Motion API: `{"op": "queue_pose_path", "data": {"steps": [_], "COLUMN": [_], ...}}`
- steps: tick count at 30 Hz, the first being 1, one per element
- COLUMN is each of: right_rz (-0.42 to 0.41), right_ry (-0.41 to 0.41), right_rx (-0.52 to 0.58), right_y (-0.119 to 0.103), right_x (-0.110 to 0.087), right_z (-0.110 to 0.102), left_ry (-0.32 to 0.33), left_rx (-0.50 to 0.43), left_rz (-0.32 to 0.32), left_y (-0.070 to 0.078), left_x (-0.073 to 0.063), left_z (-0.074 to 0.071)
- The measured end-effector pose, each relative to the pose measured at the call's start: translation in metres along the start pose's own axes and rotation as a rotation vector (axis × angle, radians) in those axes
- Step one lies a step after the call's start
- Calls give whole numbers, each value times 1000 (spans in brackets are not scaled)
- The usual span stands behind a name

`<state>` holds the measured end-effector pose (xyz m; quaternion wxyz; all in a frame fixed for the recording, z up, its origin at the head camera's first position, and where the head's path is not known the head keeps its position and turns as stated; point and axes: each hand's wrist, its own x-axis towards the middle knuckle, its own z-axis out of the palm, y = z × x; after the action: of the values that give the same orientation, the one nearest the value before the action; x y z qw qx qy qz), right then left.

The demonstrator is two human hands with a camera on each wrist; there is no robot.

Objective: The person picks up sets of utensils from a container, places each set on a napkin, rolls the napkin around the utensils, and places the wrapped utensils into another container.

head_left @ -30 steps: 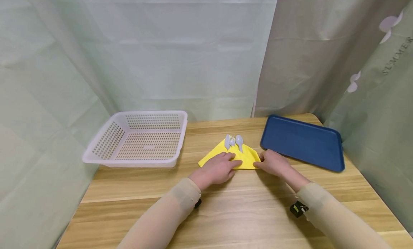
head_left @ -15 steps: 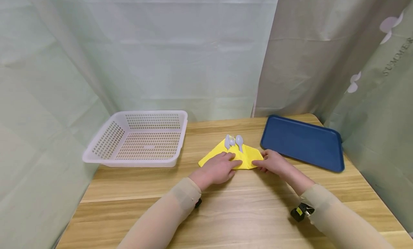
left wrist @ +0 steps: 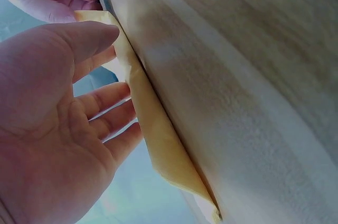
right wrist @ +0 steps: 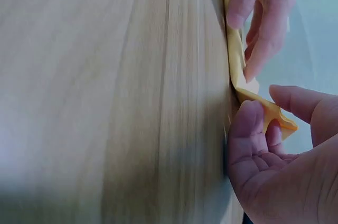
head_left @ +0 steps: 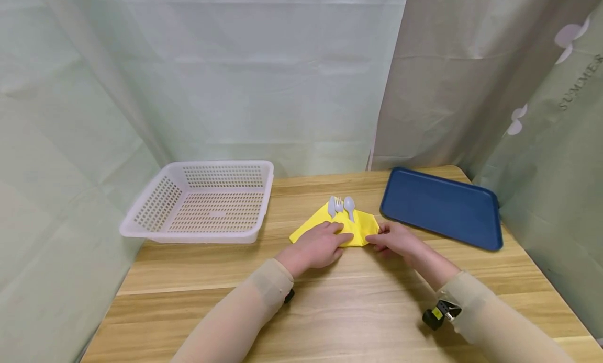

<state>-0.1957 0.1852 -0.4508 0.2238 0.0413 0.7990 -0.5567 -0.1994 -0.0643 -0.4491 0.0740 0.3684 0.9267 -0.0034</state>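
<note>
A yellow napkin (head_left: 365,223), folded into a rough triangle, lies on the table. A grey plastic knife (head_left: 332,208), fork (head_left: 338,204) and spoon (head_left: 349,205) stick out of its far side, their lower ends hidden in the cloth. My left hand (head_left: 316,245) presses down on the near part with extended fingers; the left wrist view shows its fingertips (left wrist: 124,109) along the cloth's edge. At the right end, my right hand (head_left: 395,240) pinches the raised side flap (right wrist: 277,118) between thumb and fingers, bent up off the table.
To the left stands a white perforated basket (head_left: 264,222). A blue tray (head_left: 443,208) lies at the back right, close beyond my right hand. Curtains (head_left: 245,80) hang behind the wooden table (head_left: 339,305) and on both sides.
My right hand has raised the napkin's right flap and moved it slightly left, toward the cutlery. The left hand holds its place, and the knife, fork and spoon have not moved.
</note>
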Motion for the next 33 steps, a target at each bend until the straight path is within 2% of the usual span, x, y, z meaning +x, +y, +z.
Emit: {"op": "queue_pose_path", "data": {"steps": [4,8,13,20,28,33], "right_rz": [29,0,-125,-312,-422,-455], "right_ry": [-21,4,76,196,206,204], "right_rx": [80,28,-60,-305,-351,-360], "right_y": [0,2,4,5,6,6], "right_x": [-2,-4,-4,-1,3,5], "right_z": [3,4,9,16,21,25], "left_ry": [5,9,7,9,16,22], "left_rx": [-7,-5,-1,8,-6,-24], "left_rz": [-2,3,3,10,12,26], "left_y": [0,0,-1,-2,-3,-4], "left_x": [-1,-1,-1,0,0,-1], "left_z": [-1,-1,0,1,1,-2]}}
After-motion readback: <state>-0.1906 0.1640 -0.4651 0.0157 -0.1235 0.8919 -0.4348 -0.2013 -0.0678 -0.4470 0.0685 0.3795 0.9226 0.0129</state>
